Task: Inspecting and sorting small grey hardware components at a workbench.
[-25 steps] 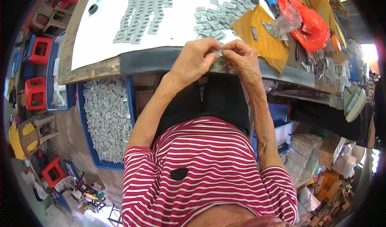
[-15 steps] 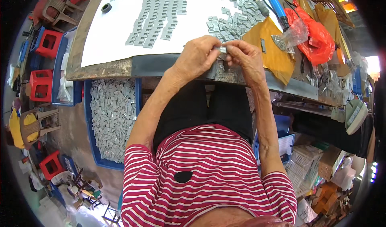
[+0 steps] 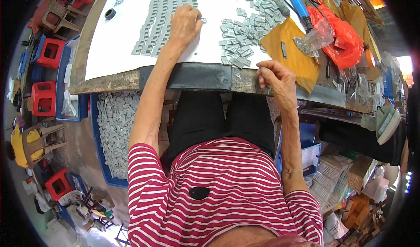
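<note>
My left hand (image 3: 186, 24) is over the right edge of the rows of small flat grey pieces (image 3: 151, 34) on the white sheet. Its fingers are curled down, and a small grey piece (image 3: 204, 20) shows beside the thumb; the fingertips are partly hidden. My right hand (image 3: 278, 77) hovers at the table's front edge, thumb and fingertips pinched together. Whatever sits in that pinch, if anything, is too small to make out. A loose heap of grey pieces (image 3: 238, 37) lies between the two hands, just beyond the right one.
A yellow-brown cloth (image 3: 293, 47), a blue pen-shaped power tool (image 3: 297, 6) and a red plastic bag (image 3: 345, 45) occupy the table's right side. At the left stands a black ring (image 3: 110, 14). Below the table edge sits a blue bin (image 3: 94, 128) full of grey pieces.
My hands, together over the table's front edge around a small grey piece before, have come apart. The left reached forward and left to the rows; the right moved slightly right and down.
</note>
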A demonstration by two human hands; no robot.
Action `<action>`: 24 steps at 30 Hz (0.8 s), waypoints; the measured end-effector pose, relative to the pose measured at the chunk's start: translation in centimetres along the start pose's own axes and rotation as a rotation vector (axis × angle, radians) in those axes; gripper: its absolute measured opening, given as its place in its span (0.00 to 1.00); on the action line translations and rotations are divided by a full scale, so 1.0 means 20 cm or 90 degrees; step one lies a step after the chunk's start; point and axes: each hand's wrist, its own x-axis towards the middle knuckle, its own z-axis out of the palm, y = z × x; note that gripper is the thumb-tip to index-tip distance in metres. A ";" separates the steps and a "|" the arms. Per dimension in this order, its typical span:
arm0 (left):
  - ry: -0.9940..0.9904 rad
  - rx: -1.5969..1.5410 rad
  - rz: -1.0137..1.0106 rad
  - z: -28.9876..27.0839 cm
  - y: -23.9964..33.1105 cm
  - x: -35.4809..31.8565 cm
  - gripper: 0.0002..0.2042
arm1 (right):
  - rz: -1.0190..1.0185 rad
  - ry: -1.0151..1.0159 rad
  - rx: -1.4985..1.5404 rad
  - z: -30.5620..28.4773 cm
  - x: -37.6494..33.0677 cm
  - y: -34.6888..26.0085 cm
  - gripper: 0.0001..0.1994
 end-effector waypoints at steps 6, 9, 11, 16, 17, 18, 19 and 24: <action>-0.023 0.068 -0.011 -0.01 -0.04 -0.01 0.04 | 0.008 -0.015 -0.013 -0.04 -0.03 0.02 0.09; -0.006 0.107 -0.004 0.00 -0.04 -0.01 0.04 | 0.018 -0.015 -0.019 -0.04 -0.03 0.03 0.08; 0.008 0.132 0.003 -0.01 -0.02 -0.01 0.04 | 0.016 -0.024 -0.016 -0.03 -0.04 0.02 0.08; -0.016 0.010 0.028 0.05 0.15 0.08 0.04 | 0.019 -0.004 -0.014 -0.05 -0.05 0.02 0.08; -0.040 -0.004 0.005 0.07 0.18 0.09 0.05 | 0.017 0.000 -0.012 -0.06 -0.06 0.02 0.08; -0.040 -0.006 0.008 0.08 0.20 0.10 0.05 | 0.016 0.004 -0.013 -0.07 -0.06 0.02 0.08; -0.070 0.005 -0.003 0.10 0.21 0.11 0.06 | 0.019 0.009 -0.022 -0.08 -0.06 0.02 0.08; -0.121 0.009 -0.036 0.16 0.23 0.14 0.08 | -0.005 0.033 -0.036 -0.17 -0.05 0.00 0.08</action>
